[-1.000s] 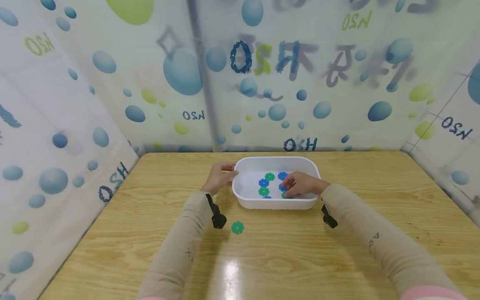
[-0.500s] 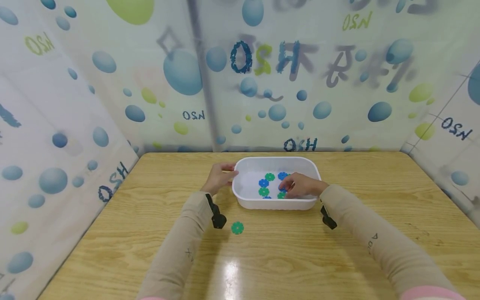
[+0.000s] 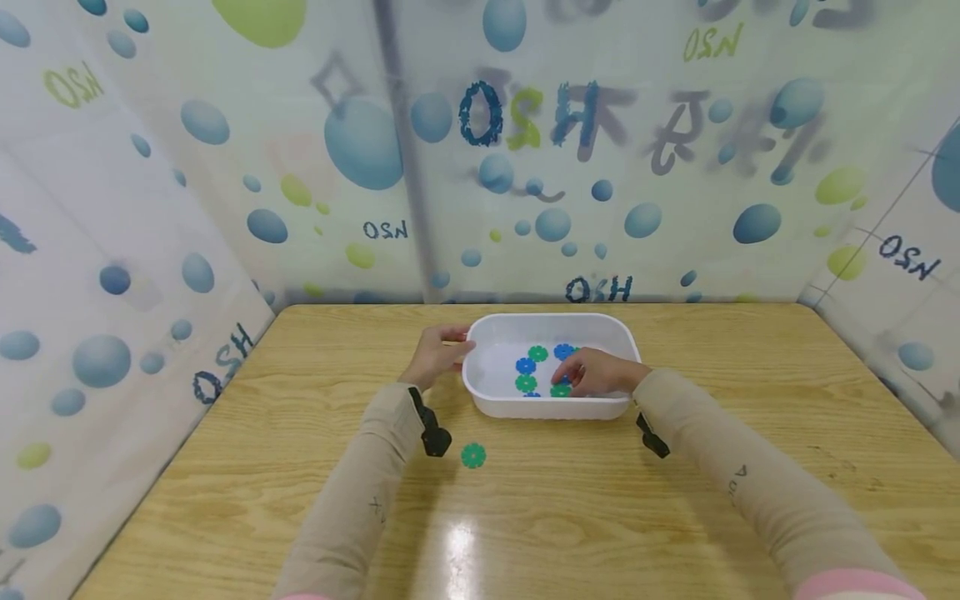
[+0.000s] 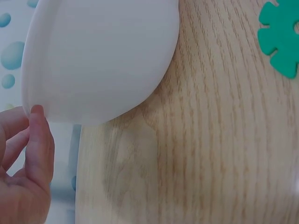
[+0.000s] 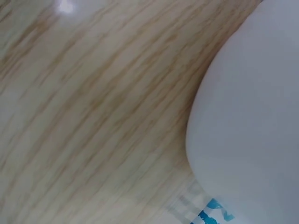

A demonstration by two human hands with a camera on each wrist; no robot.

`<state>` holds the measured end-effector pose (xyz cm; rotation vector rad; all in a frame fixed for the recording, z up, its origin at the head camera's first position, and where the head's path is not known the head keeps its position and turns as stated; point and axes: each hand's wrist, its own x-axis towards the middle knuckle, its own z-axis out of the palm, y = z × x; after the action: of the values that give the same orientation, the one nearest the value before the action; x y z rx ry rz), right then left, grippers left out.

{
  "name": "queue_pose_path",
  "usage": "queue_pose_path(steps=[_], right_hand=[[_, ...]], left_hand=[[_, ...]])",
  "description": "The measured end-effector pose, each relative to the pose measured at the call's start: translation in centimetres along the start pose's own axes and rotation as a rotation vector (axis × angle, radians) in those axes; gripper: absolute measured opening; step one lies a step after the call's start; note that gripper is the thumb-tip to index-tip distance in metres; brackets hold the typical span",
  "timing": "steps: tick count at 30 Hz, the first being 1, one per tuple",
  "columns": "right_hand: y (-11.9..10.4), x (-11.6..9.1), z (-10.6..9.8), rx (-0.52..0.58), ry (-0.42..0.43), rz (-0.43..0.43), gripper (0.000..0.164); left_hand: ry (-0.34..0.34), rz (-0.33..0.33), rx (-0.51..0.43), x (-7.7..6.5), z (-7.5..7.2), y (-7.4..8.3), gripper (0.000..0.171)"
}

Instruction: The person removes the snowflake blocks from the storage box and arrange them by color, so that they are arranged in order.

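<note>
A white plastic tub (image 3: 552,408) stands on the table, with green and blue notched snowflake discs lying inside. My left hand (image 3: 433,357) grips the tub's left end, thumb over the rim; the left wrist view shows this hand (image 4: 28,163) pinching the edge. My right hand (image 3: 600,372) reaches into the tub with bent fingers round a blue snowflake disc (image 3: 566,380), which they partly cover. Just below it lies a green snowflake disc (image 3: 560,390). Only the tub's outer wall (image 5: 247,116) and table appear in the right wrist view.
A single green snowflake disc (image 3: 473,456) lies on the wooden table (image 3: 570,508) in front of the tub, near the left forearm. Behind the table's back edge hangs a printed curtain (image 3: 480,167), with more curtain at both sides.
My right hand has shifted slightly left and toward me inside the tub, uncovering more of the green disc under it. The left hand keeps its grip on the rim.
</note>
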<state>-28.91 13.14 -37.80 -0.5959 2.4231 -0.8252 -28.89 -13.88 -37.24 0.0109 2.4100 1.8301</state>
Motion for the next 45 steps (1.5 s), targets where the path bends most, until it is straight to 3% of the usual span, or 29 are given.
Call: queue_pose_path(steps=[12,19,26,33,41,45], right_hand=[[0.1,0.2,0.1,-0.066,-0.002,-0.031,0.021],[0.2,0.2,0.1,-0.047,0.016,-0.051,0.018],[0.1,0.2,-0.2,-0.038,0.022,-0.092,0.012],[0.0,-0.5,-0.8,0.055,0.035,-0.151,0.010],[-1.4,-1.9,-2.2,0.184,0.163,-0.238,0.016],[-2.1,-2.5,-2.7,0.257,0.185,-0.258,0.021]], left_hand=[[-0.010,-0.006,-0.032,0.1,0.2,-0.2,0.037],[-0.009,0.006,-0.035,0.0,0.3,0.0,0.037],[-0.004,-0.024,-0.021,0.2,0.4,-0.1,0.036],[-0.003,-0.020,-0.028,0.1,0.3,-0.1,0.036],[0.002,-0.006,-0.023,0.0,0.2,-0.1,0.037],[0.003,-0.004,-0.027,-0.1,0.1,0.1,0.037]])
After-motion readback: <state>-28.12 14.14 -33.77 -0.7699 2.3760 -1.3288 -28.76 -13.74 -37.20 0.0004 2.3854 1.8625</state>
